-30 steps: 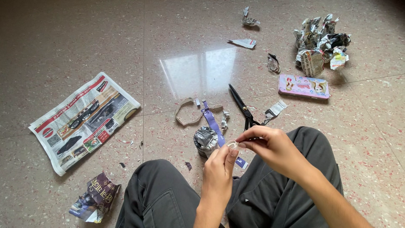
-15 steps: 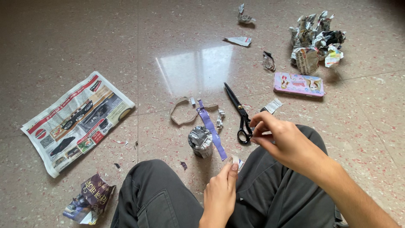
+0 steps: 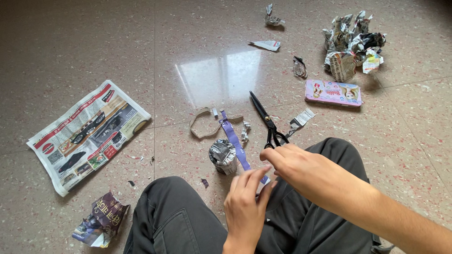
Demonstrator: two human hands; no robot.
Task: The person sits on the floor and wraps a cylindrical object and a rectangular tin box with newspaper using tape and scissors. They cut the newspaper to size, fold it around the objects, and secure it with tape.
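I see both hands meeting low over the lap: the left hand (image 3: pixel 246 203) has fingers spread, tips against the lower end of the purple strip (image 3: pixel 234 141) on the floor (image 3: pixel 197 70). The right hand (image 3: pixel 296 167) closes its grip at that same spot; what it pinches I cannot tell. Black scissors (image 3: pixel 266 121) lie just beyond, a foil-wrapped roll (image 3: pixel 222 155) beside the strip.
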